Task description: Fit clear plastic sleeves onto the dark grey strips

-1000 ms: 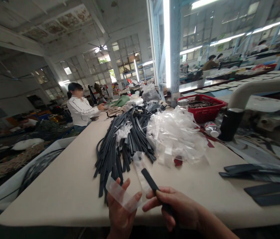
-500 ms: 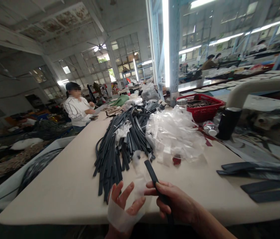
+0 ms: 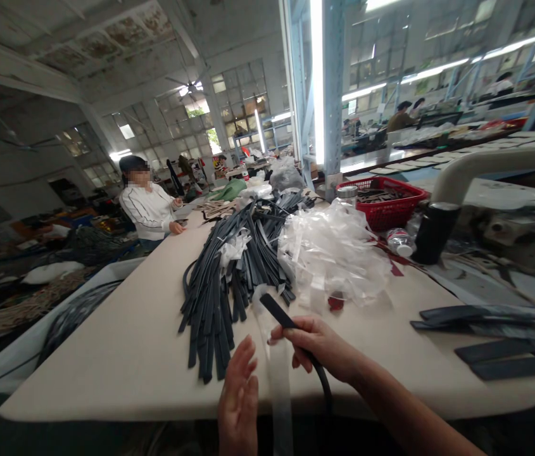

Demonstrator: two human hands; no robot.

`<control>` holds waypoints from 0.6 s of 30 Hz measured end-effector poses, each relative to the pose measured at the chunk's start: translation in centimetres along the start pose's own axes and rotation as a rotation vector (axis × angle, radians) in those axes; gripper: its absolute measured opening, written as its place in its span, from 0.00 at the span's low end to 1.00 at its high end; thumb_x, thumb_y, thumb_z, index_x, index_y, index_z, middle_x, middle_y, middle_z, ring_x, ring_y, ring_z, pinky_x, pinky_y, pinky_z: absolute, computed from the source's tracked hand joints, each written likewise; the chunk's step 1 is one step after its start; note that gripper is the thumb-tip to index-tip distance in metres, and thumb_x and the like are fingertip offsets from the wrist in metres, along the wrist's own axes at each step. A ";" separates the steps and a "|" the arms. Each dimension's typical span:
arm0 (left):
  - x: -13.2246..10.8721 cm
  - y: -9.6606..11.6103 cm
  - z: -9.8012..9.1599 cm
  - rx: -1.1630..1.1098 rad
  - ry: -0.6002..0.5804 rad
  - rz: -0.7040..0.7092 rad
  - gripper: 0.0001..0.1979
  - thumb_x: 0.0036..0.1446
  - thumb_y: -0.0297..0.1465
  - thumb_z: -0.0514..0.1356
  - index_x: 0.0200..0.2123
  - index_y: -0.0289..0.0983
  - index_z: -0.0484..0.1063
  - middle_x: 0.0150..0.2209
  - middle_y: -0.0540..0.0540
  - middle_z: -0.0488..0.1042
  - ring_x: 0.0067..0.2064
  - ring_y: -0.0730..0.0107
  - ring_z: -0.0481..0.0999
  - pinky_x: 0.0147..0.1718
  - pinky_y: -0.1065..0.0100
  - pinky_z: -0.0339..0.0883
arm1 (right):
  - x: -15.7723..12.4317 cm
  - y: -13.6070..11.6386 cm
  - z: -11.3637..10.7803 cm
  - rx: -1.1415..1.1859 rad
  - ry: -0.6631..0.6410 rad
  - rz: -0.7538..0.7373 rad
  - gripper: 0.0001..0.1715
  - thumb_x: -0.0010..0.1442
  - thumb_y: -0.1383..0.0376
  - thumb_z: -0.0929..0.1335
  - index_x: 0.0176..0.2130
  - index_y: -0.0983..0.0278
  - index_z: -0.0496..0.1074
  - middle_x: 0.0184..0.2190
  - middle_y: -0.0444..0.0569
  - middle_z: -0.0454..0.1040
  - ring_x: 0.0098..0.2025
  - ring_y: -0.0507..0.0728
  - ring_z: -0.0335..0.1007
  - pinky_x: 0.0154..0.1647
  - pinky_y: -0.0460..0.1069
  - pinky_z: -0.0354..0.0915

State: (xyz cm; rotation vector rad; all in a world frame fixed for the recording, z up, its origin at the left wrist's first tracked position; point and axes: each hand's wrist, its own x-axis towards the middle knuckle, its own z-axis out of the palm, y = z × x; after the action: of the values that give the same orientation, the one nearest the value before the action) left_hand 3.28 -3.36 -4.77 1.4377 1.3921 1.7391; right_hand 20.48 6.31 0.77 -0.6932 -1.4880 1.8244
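Observation:
My right hand (image 3: 317, 345) is closed on a dark flat strap (image 3: 280, 313) whose rounded end points up and left; the strap's tail curves down past the table's front edge. A long clear plastic sleeve (image 3: 279, 380) hangs down from the strap's end beside my left hand (image 3: 239, 402). That hand is edge-on with fingers stretched and together, touching the sleeve's side. Just ahead on the beige table (image 3: 129, 342) lies a pile of dark straps (image 3: 229, 272), and to its right a heap of clear plastic sleeves (image 3: 333, 253).
A red basket (image 3: 385, 202), a black cylinder (image 3: 433, 233) and a small bottle (image 3: 400, 242) stand at the back right. More dark straps in plastic (image 3: 495, 329) lie at the right. A person in a white top (image 3: 148, 209) sits at the far left side.
The clear sleeve has gone from lying across my left palm to hanging straight from the strap's end. My left hand turned edge-on. The right hand lifted the strap forward.

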 end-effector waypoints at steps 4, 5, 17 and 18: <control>0.1 0.8 0.8 -0.386 -0.211 -0.650 0.30 0.45 0.52 0.67 0.45 0.36 0.79 0.42 0.34 0.82 0.40 0.53 0.81 0.39 0.58 0.72 | 1.1 -0.6 -0.6 -0.058 0.043 -0.039 0.22 0.57 0.50 0.70 0.38 0.66 0.79 0.24 0.42 0.74 0.14 0.44 0.58 0.28 0.48 0.70; 0.1 1.0 0.8 -0.362 -0.274 -0.683 0.29 0.42 0.50 0.70 0.42 0.35 0.80 0.38 0.36 0.83 0.37 0.55 0.80 0.39 0.59 0.71 | 1.4 -0.5 -0.7 -0.064 0.055 -0.043 0.21 0.57 0.51 0.70 0.38 0.66 0.79 0.23 0.42 0.74 0.15 0.45 0.58 0.28 0.48 0.70; 0.4 -0.3 -0.3 -0.220 -0.498 -0.775 0.23 0.40 0.37 0.73 0.42 0.37 0.80 0.25 0.51 0.77 0.29 0.71 0.73 0.34 0.68 0.64 | 4.5 0.7 -3.4 -0.057 0.156 -0.061 0.17 0.53 0.54 0.72 0.37 0.64 0.79 0.37 0.48 0.80 0.19 0.45 0.64 0.25 0.45 0.65; 0.3 -0.6 -0.3 -0.230 -0.508 -0.790 0.24 0.39 0.36 0.73 0.43 0.37 0.80 0.25 0.50 0.78 0.28 0.71 0.72 0.33 0.68 0.63 | 4.7 0.7 -3.5 -0.057 0.160 -0.066 0.17 0.53 0.54 0.72 0.37 0.64 0.79 0.38 0.48 0.80 0.18 0.45 0.64 0.25 0.45 0.65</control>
State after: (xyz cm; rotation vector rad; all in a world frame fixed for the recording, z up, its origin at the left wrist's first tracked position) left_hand 2.81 -2.97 -5.12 0.9146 1.1887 0.9104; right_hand 20.04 11.98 -0.61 -0.7889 -1.4443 1.6426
